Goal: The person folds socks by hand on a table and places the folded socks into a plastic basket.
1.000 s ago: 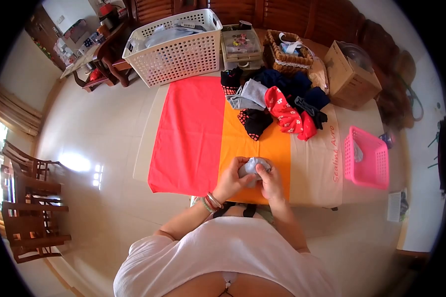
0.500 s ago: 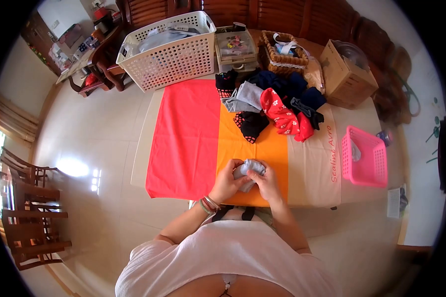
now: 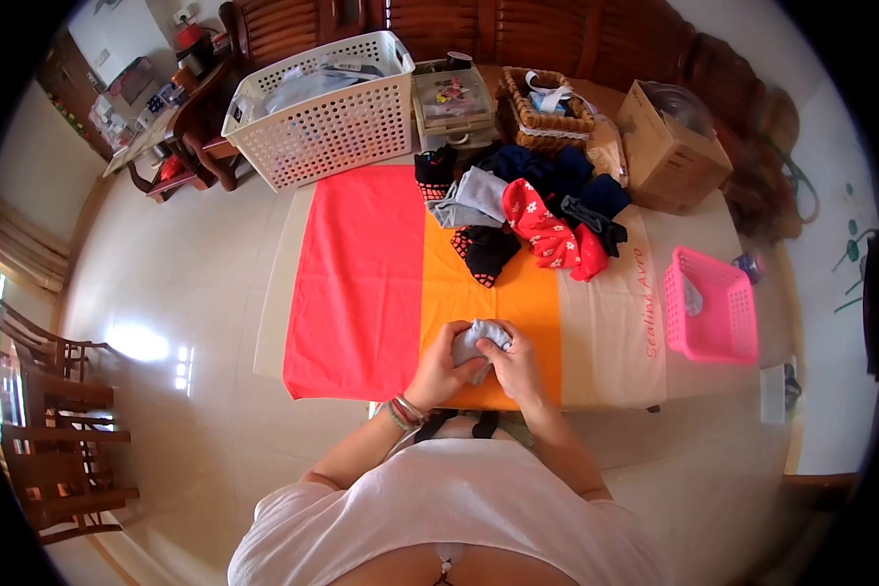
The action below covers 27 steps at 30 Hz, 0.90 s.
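Observation:
A small bundle of light grey cloth (image 3: 481, 342) is held between my two hands over the orange stripe near the table's front edge. My left hand (image 3: 442, 369) wraps its left side, with bracelets at the wrist. My right hand (image 3: 517, 367) grips the right side, its thumb pressed on the cloth. Beyond them lies a pile of clothes, with a red floral piece (image 3: 547, 230), a grey piece (image 3: 472, 198), a black piece (image 3: 488, 256) and dark blue pieces (image 3: 607, 195).
A white perforated basket (image 3: 327, 132), a clear-lidded box (image 3: 452, 98), a wicker basket (image 3: 547, 122) and a cardboard box (image 3: 676, 161) line the far side. A pink basket (image 3: 689, 337) is at the right. The striped cloth (image 3: 356, 283) covers the table.
The view has shifted slightly. My hands still hold the grey bundle, which looks more compact and rounded, with my fingers moved around it.

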Each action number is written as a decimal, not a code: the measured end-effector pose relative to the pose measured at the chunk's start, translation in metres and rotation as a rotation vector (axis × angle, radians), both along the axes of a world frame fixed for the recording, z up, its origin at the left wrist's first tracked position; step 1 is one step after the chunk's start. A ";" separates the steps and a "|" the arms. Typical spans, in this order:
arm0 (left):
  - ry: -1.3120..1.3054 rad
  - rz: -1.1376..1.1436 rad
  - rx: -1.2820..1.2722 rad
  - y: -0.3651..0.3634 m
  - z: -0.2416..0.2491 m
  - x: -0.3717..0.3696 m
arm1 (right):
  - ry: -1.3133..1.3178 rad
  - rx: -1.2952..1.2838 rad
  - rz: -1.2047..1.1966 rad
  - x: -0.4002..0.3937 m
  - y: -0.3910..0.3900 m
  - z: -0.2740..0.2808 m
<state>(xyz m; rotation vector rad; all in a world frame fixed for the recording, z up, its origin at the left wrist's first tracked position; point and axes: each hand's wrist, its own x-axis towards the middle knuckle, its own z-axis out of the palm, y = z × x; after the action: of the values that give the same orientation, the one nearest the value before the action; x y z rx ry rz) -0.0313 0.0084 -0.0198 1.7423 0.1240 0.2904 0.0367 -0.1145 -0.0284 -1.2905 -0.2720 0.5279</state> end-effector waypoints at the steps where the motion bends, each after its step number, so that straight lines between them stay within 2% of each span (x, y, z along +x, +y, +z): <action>1: -0.005 0.002 0.007 0.000 -0.001 -0.001 | -0.036 -0.013 -0.005 -0.001 0.001 -0.001; 4: -0.073 0.003 -0.033 -0.005 -0.005 0.000 | -0.122 -0.066 -0.110 0.007 -0.012 -0.001; 6: 0.011 -0.027 -0.132 -0.005 -0.009 -0.005 | -0.139 -0.097 -0.247 0.022 -0.029 0.007; 7: -0.058 0.004 -0.100 -0.008 -0.007 -0.004 | -0.149 0.012 -0.341 0.036 -0.043 0.005; 9: -0.033 -0.041 -0.037 -0.003 -0.017 -0.004 | -0.190 0.141 -0.573 0.065 -0.082 0.016; 12: 0.024 -0.058 0.007 -0.006 -0.010 -0.003 | -0.329 0.161 -0.962 0.103 -0.148 0.058; 13: 0.032 -0.074 0.050 -0.004 -0.005 -0.004 | -0.268 0.144 -1.051 0.106 -0.161 0.084; 14: 0.043 -0.088 0.092 -0.004 -0.002 -0.005 | -0.434 -0.120 -1.162 0.129 -0.199 0.073; 15: 0.027 -0.084 0.106 -0.004 -0.004 -0.005 | -0.433 -0.101 -1.193 0.140 -0.218 0.076; 18: -0.005 -0.078 0.133 -0.004 -0.009 -0.004 | -0.519 -0.696 -1.066 0.163 -0.275 0.076; 21: -0.002 -0.086 0.110 -0.004 -0.009 -0.004 | -0.382 -1.023 -0.832 0.171 -0.296 0.070; 23: -0.013 -0.089 0.074 -0.005 -0.010 -0.004 | -0.364 -1.182 -0.675 0.194 -0.329 0.033; 25: -0.012 -0.099 0.088 -0.004 -0.009 -0.004 | -0.263 -1.269 -0.484 0.196 -0.326 0.038; 27: 0.000 -0.101 0.098 -0.004 -0.007 -0.003 | -0.324 -1.303 -0.434 0.200 -0.323 0.040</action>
<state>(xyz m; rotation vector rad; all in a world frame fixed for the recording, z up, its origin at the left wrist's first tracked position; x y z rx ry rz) -0.0346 0.0047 -0.0270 1.8387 0.0216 0.2258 0.2372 -0.4371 0.0118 -2.6266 0.1504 0.0545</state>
